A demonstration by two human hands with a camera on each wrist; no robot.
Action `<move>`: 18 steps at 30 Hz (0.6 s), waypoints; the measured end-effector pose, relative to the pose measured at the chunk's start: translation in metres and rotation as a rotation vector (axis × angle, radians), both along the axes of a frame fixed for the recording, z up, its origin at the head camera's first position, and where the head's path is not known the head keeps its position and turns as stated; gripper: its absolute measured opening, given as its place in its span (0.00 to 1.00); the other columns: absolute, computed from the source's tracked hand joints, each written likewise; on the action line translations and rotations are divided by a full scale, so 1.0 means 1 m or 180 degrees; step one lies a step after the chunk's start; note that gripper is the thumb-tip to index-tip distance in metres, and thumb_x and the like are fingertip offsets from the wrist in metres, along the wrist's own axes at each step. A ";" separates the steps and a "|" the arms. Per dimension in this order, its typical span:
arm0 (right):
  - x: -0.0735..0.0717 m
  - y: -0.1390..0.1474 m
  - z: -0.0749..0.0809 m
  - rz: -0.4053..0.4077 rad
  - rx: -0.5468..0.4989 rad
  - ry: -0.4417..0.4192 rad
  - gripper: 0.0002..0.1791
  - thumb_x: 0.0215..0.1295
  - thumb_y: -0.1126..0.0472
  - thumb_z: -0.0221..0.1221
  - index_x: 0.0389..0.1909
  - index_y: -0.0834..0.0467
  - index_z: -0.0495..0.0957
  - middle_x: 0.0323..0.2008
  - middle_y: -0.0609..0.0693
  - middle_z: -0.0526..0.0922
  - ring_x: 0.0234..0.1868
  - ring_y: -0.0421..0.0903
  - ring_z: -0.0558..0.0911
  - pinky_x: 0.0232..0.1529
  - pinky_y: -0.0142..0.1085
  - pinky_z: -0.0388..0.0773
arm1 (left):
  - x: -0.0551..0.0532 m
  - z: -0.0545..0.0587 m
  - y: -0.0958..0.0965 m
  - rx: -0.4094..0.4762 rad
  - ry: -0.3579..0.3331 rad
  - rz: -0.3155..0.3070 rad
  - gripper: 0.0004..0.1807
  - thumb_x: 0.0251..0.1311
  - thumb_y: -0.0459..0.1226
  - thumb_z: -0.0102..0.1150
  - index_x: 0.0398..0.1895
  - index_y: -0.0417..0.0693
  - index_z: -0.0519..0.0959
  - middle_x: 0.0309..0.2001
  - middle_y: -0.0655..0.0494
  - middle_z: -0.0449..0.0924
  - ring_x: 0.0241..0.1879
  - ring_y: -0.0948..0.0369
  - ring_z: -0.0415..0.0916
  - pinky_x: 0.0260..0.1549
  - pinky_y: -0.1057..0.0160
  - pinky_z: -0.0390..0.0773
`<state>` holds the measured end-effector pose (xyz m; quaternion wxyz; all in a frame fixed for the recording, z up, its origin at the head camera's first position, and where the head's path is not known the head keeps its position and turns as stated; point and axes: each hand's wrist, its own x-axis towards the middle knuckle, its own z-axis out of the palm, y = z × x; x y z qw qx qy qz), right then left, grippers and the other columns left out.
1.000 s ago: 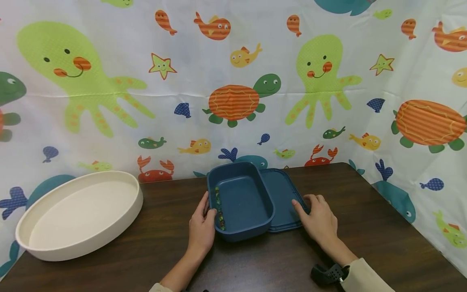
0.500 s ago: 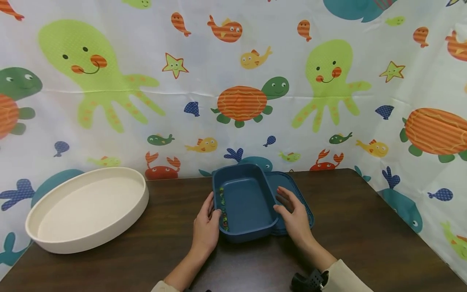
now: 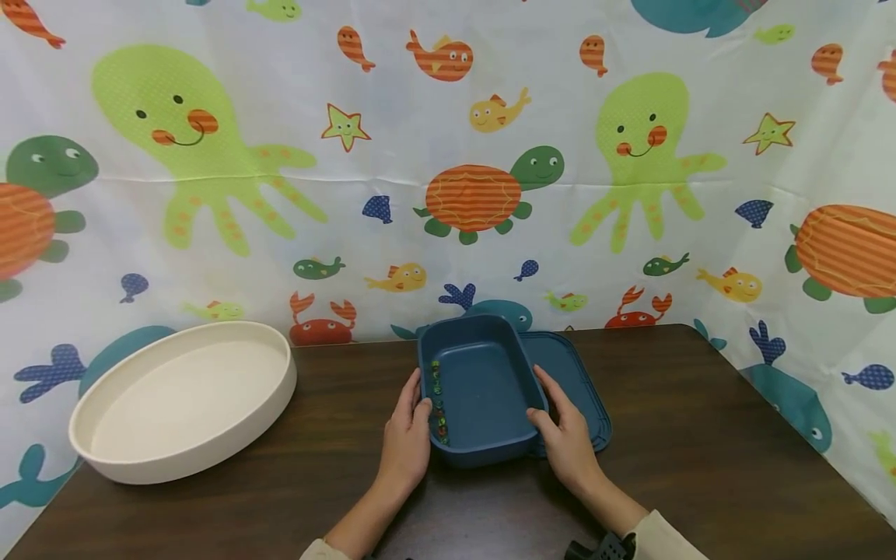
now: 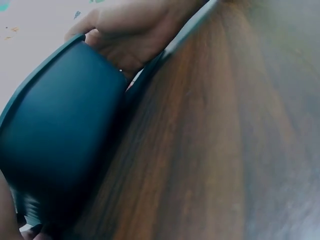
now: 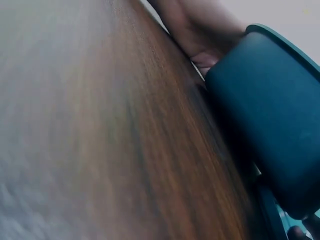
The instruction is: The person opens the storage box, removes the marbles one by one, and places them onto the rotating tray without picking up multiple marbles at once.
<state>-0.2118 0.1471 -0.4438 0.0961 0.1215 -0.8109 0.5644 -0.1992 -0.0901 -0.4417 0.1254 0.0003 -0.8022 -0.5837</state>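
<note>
A rectangular blue container (image 3: 490, 397) sits between both hands at the middle of the table in the head view. Several small green and amber balls, like marbles (image 3: 439, 400), lie in a row along its left inner wall. My left hand (image 3: 407, 443) grips the left side, thumb on the rim. On the opposite side my right hand (image 3: 570, 443) holds the wall, thumb at the rim near the front corner. The container's right side overlaps a flat blue lid (image 3: 581, 381). Both wrist views show the container's outer wall (image 4: 65, 110); most fingers are hidden behind it.
A large round cream tray (image 3: 185, 397) with a low rim stands to the left on the dark wooden table (image 3: 336, 404). A white curtain (image 3: 392, 155) printed with sea animals hangs behind the table. A black wristband (image 3: 602, 548) is on the right wrist.
My right hand has left the lid's right edge and moved left onto the container's right side. My left hand has kept its grip. The head view has shifted slightly.
</note>
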 end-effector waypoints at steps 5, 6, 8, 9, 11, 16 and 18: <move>0.003 0.001 -0.001 -0.0137 -0.0028 0.0050 0.35 0.70 0.66 0.52 0.77 0.48 0.62 0.74 0.55 0.68 0.67 0.54 0.76 0.56 0.32 0.76 | 0.001 0.006 -0.010 -0.0244 0.0069 -0.0059 0.31 0.80 0.46 0.38 0.80 0.47 0.55 0.78 0.42 0.59 0.75 0.45 0.62 0.71 0.41 0.65; 0.003 0.001 -0.001 -0.0153 -0.0030 0.0055 0.35 0.70 0.66 0.52 0.77 0.47 0.62 0.74 0.55 0.69 0.66 0.54 0.77 0.55 0.31 0.76 | 0.002 0.009 -0.015 -0.0290 0.0093 -0.0067 0.31 0.79 0.46 0.38 0.80 0.47 0.55 0.78 0.42 0.59 0.75 0.45 0.63 0.71 0.41 0.66; 0.004 0.001 -0.002 -0.0188 -0.0025 0.0060 0.34 0.70 0.66 0.52 0.77 0.47 0.62 0.73 0.54 0.70 0.65 0.53 0.77 0.55 0.31 0.76 | 0.004 0.017 -0.027 -0.0403 0.0142 -0.0068 0.31 0.79 0.46 0.41 0.80 0.48 0.55 0.78 0.44 0.60 0.74 0.44 0.64 0.69 0.41 0.68; 0.004 0.002 -0.002 -0.0201 -0.0023 0.0065 0.34 0.70 0.66 0.52 0.76 0.47 0.63 0.73 0.53 0.70 0.66 0.52 0.77 0.55 0.30 0.76 | 0.006 0.022 -0.035 -0.0471 0.0156 -0.0065 0.31 0.79 0.46 0.41 0.80 0.49 0.55 0.78 0.45 0.60 0.74 0.45 0.64 0.69 0.41 0.69; 0.005 0.002 -0.003 -0.0226 -0.0018 0.0079 0.34 0.70 0.66 0.53 0.76 0.47 0.63 0.73 0.53 0.70 0.65 0.52 0.77 0.54 0.30 0.76 | 0.011 0.033 -0.051 -0.0657 0.0247 -0.0022 0.31 0.78 0.46 0.42 0.80 0.50 0.56 0.77 0.45 0.61 0.73 0.44 0.66 0.67 0.40 0.71; 0.004 0.002 -0.003 -0.0239 0.0035 0.0130 0.33 0.70 0.66 0.53 0.76 0.48 0.64 0.72 0.53 0.71 0.63 0.51 0.78 0.54 0.32 0.76 | 0.022 0.060 -0.102 -0.1172 0.0481 0.0308 0.32 0.77 0.47 0.43 0.80 0.48 0.57 0.78 0.42 0.59 0.74 0.40 0.62 0.66 0.36 0.68; 0.003 0.003 -0.002 -0.0226 0.0035 0.0156 0.33 0.70 0.66 0.53 0.76 0.48 0.64 0.72 0.54 0.72 0.62 0.52 0.79 0.54 0.32 0.76 | 0.022 0.067 -0.124 -0.1250 0.0417 0.0544 0.32 0.77 0.47 0.43 0.80 0.48 0.57 0.78 0.41 0.58 0.73 0.37 0.61 0.67 0.35 0.66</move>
